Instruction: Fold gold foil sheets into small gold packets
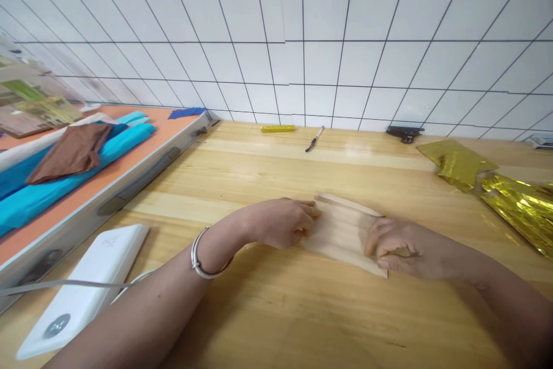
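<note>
A thin tan sheet [341, 231], which looks like paper, lies on the wooden table with its far and near edges folded or raised. My left hand [287, 222], a silver bangle on its wrist, is closed with curled fingers at the sheet's left edge. At the right end my right hand [395, 245] is closed, thumb and fingers bent around the sheet's edge. Motion smears the right fingertips slightly. The sheet stretches between both hands, and its ends are partly hidden under the fingers.
A white power bank [86, 294] with a cable lies left of my left forearm. Along the wall are a yellow ruler [277, 128], a pen [315, 139] and a black clip [405, 133]. Gold foil [518, 202] lies right. Brown cloth [71, 153] rests on blue rolls [125, 153].
</note>
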Demonstrator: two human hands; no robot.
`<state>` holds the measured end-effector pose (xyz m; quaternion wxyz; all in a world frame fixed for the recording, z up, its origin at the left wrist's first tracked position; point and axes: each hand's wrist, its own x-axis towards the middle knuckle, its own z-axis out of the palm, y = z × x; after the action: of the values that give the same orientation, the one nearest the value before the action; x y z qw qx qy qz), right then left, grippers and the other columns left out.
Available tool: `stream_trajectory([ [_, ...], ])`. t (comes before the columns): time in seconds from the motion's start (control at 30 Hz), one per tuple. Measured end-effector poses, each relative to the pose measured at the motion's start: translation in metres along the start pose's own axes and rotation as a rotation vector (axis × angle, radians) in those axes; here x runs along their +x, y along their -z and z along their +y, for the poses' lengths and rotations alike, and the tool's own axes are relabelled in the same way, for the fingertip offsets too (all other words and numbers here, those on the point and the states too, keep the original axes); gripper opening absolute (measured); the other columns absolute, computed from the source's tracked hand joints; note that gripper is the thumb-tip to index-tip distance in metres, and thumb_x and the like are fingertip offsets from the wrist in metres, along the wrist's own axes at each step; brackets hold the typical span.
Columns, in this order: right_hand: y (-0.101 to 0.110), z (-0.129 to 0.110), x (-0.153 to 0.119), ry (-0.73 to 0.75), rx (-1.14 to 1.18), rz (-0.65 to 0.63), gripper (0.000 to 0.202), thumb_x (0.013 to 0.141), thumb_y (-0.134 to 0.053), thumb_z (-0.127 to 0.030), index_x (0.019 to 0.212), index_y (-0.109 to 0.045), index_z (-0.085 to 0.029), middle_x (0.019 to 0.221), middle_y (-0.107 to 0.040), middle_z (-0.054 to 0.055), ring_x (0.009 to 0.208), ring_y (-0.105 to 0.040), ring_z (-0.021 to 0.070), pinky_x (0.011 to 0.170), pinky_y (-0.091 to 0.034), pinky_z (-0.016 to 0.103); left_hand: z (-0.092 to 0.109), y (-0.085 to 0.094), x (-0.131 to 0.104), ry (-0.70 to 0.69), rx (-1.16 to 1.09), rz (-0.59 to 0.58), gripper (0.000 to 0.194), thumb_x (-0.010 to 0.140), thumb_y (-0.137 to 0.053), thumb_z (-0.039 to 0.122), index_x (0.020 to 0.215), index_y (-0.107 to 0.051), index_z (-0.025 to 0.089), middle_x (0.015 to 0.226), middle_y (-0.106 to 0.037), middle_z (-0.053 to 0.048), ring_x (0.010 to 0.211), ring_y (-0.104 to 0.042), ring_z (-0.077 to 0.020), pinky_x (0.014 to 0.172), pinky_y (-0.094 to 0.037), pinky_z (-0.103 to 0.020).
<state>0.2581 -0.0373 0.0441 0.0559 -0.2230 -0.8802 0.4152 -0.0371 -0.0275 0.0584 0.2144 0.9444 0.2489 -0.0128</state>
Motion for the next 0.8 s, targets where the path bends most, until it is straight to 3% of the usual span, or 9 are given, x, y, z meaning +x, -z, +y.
stream_trajectory([
  [0.1, -0.006, 0.001, 0.002, -0.089, -0.042, 0.044, 0.026, 0.089, -0.048, -0.035, 0.074, -0.061, -0.018, 0.076, -0.061, 0.002, 0.075, -0.055, 0.0148, 0.072, -0.042, 0.029, 0.003, 0.0, 0.0, 0.024, 0.064, 0.011, 0.019, 0.071, -0.05, 0.005, 0.056, -0.046, 0.016, 0.079, -0.058, -0.001, 0.086, -0.056, -0.015, 0.073, -0.042, -0.024],
  [0.2, -0.017, 0.001, 0.011, -0.225, -0.125, 0.155, 0.024, 0.09, -0.044, -0.034, 0.083, -0.062, -0.02, 0.077, -0.061, 0.002, 0.071, -0.055, 0.0142, 0.065, -0.042, 0.027, 0.008, -0.004, 0.005, 0.114, 0.178, 0.078, 0.021, 0.078, -0.047, 0.011, 0.058, -0.049, 0.016, 0.073, -0.059, -0.001, 0.077, -0.056, -0.0144, 0.077, -0.04, -0.028],
  [0.37, -0.049, -0.005, 0.027, -0.332, -0.468, 0.371, 0.022, 0.09, -0.043, -0.027, 0.102, -0.061, -0.023, 0.093, -0.064, 0.004, 0.086, -0.059, 0.0195, 0.075, -0.044, 0.033, 0.02, -0.028, 0.027, 0.275, 0.355, 0.269, 0.016, 0.086, -0.046, 0.021, 0.076, -0.057, 0.016, 0.079, -0.061, -0.005, 0.077, -0.056, -0.0193, 0.075, -0.04, -0.035],
  [0.5, -0.068, -0.01, 0.035, -0.44, -0.712, 0.383, 0.027, 0.091, -0.039, -0.027, 0.11, -0.058, -0.023, 0.097, -0.06, 0.007, 0.08, -0.059, 0.0213, 0.066, -0.046, 0.034, 0.025, -0.048, 0.041, 0.198, 0.341, 0.331, 0.011, 0.085, -0.047, 0.014, 0.09, -0.056, 0.015, 0.094, -0.06, -0.007, 0.091, -0.055, -0.021, 0.081, -0.042, -0.034],
  [0.63, -0.072, -0.011, 0.042, -0.38, -0.782, 0.415, 0.024, 0.09, -0.04, -0.025, 0.102, -0.061, -0.021, 0.097, -0.059, 0.009, 0.094, -0.054, 0.0242, 0.083, -0.044, 0.04, 0.023, -0.065, 0.048, 0.133, 0.184, 0.397, 0.024, 0.089, -0.041, 0.016, 0.111, -0.051, 0.015, 0.117, -0.055, -0.009, 0.112, -0.049, -0.02, 0.096, -0.039, -0.033],
  [0.8, -0.075, 0.001, 0.041, -0.354, -0.8, 0.458, 0.038, 0.088, -0.043, -0.025, 0.124, -0.052, -0.015, 0.129, -0.048, 0.014, 0.121, -0.04, 0.0276, 0.102, -0.032, 0.045, 0.015, -0.077, 0.051, 0.183, 0.16, 0.413, 0.047, 0.092, -0.037, 0.027, 0.136, -0.032, 0.012, 0.14, -0.039, -0.012, 0.134, -0.028, -0.0237, 0.11, -0.025, -0.041],
])
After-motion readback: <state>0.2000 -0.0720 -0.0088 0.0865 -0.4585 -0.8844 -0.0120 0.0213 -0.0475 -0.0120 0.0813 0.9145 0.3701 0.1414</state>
